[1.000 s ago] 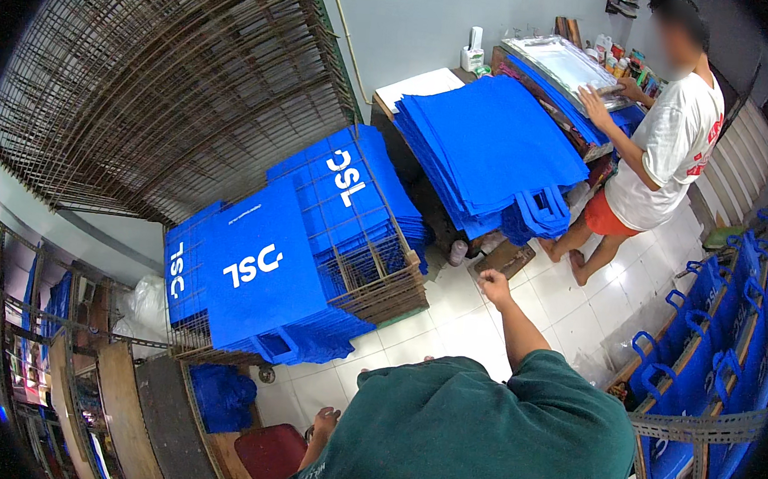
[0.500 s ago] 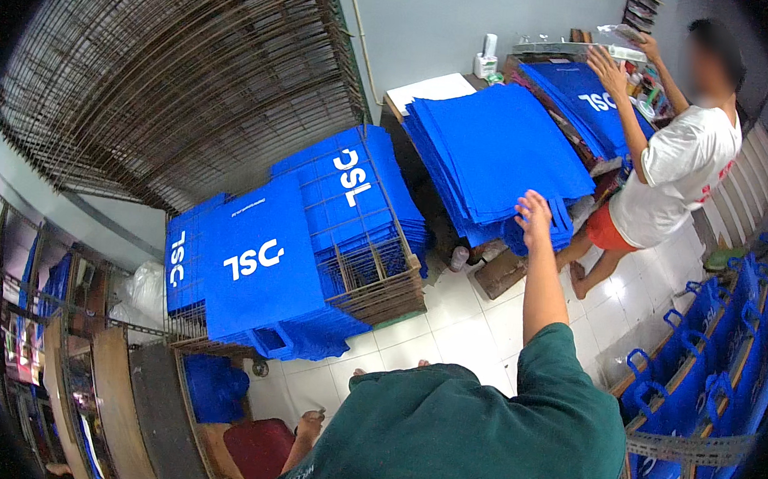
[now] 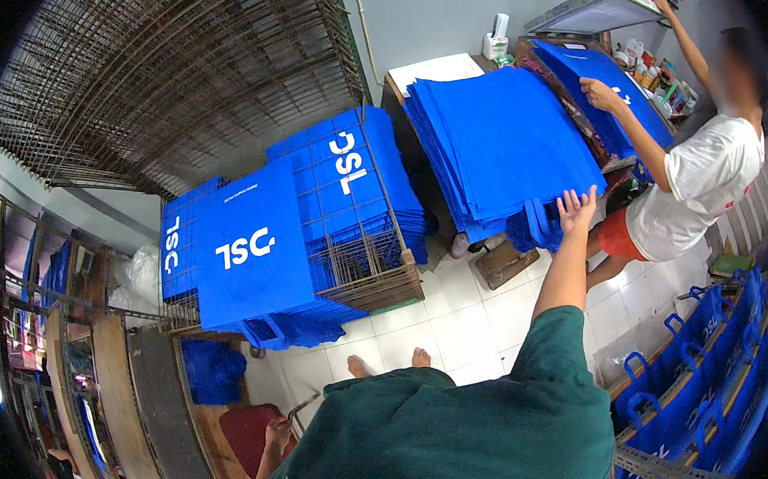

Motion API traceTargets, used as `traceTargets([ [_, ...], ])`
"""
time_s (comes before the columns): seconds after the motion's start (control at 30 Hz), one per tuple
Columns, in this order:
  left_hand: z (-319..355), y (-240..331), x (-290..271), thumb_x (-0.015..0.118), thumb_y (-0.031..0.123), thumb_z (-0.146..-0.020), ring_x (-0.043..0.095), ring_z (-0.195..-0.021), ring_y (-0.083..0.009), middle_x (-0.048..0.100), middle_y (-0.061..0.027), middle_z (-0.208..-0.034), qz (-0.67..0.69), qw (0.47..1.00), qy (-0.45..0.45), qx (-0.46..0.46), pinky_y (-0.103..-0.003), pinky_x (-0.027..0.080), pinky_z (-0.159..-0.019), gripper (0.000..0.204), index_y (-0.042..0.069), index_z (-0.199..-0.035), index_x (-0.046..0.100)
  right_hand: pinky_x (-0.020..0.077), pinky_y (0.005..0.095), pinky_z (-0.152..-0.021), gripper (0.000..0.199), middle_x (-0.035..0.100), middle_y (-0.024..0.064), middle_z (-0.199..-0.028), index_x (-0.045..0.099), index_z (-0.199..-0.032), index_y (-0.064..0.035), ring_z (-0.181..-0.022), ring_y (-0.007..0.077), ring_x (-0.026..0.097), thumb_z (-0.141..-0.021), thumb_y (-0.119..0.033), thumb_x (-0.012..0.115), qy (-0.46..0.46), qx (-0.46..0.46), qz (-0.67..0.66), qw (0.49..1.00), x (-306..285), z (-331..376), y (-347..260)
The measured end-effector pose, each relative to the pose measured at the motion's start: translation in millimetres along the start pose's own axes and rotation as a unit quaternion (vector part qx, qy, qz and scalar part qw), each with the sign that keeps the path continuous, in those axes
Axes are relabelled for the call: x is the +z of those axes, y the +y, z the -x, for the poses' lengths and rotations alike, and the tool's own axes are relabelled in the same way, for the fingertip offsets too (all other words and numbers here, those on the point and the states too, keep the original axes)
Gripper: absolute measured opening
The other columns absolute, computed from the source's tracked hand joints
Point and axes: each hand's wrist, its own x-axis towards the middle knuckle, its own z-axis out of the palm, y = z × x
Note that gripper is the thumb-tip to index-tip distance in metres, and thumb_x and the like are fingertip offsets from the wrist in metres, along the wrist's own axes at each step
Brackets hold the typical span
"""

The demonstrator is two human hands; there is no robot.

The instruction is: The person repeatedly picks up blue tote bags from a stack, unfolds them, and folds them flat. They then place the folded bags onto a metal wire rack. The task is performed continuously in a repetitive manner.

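My right hand [image 3: 577, 208] reaches forward with its fingers spread, holding nothing. It is beside the near right corner of a tall stack of plain blue bags [image 3: 507, 141], close to their hanging handles [image 3: 538, 222]. Low on the left, my left hand [image 3: 277, 431] hangs by a dark red chair seat [image 3: 248, 442]; its fingers are too small and unclear to read. Ahead to the left, blue bags with white print [image 3: 257, 213] lie stacked on wire racks [image 3: 366, 269]. Both my feet show on the white tiles.
At the far right a co-worker [image 3: 695, 190] raises a framed screen [image 3: 600, 12] above a printed blue bag [image 3: 604, 90]. Blue bags [image 3: 706, 351] hang in rows at the right. Stacked wire racks [image 3: 182, 65] tilt overhead at the left. A wooden block [image 3: 504, 267] lies on the floor.
My right hand has moved right and turned up slightly along the stack. My left hand has shifted left toward the chair. The co-worker's framed screen has swung up, uncovering more of the printed bag.
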Motion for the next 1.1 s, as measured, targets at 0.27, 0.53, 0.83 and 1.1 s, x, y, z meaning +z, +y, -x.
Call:
traceTargets([
  [0.27,-60.4,-128.0,-18.5,0.066,0.02,-0.076,0.059,-0.092,-0.0217,0.063,-0.0147,-0.094,0.217,0.975,-0.009,-0.046,-0.034,0.046,-0.08,0.039,0.002,-0.11,0.055,0.0259,0.0595,-0.099,0.111,0.025,0.0198,-0.139,0.006,-0.139,-0.0107,-0.124,0.0404,0.032,-0.062,-0.076,0.052,-0.029,0.092,-0.23,0.968,27.4,22.0,-17.1],
  [0.53,-31.0,-14.4,-11.6,0.066,0.02,-0.075,0.062,-0.08,-0.0197,0.064,-0.0121,-0.083,-0.003,0.991,0.054,0.126,-0.032,0.047,-0.075,0.034,0.0,-0.101,0.058,0.0493,0.0429,-0.08,0.051,0.053,0.0181,-0.114,0.044,-0.119,0.0029,-0.097,0.0303,0.056,-0.072,-0.006,0.062,-0.101,0.082,0.154,0.979,-19.6,-64.8,20.3],
  [0.83,31.3,335.8,73.2,0.049,0.038,-0.089,0.054,-0.1,-0.0192,0.056,-0.0091,-0.109,0.184,0.899,-0.343,0.2,-0.034,0.044,-0.084,0.044,0.008,-0.122,0.046,0.0489,0.0345,-0.069,0.039,0.058,0.011,-0.092,0.054,-0.098,-0.0019,-0.078,0.0229,0.058,-0.066,-0.018,0.069,-0.155,-0.141,0.358,0.91,152.8,139.6,-75.9],
  [1.1,6.4,402.0,151.5,0.024,0.087,-0.062,0.042,-0.118,-0.0356,0.036,-0.0244,-0.132,0.439,0.428,-0.79,-0.034,-0.048,0.036,-0.096,0.108,0.009,-0.137,0.027,0.0419,0.0304,-0.082,0.036,0.057,0.01,-0.096,0.055,-0.107,-0.0014,-0.088,0.0188,0.055,-0.075,-0.018,0.058,-0.213,-0.213,0.375,0.877,154.0,317.4,-193.8],
])
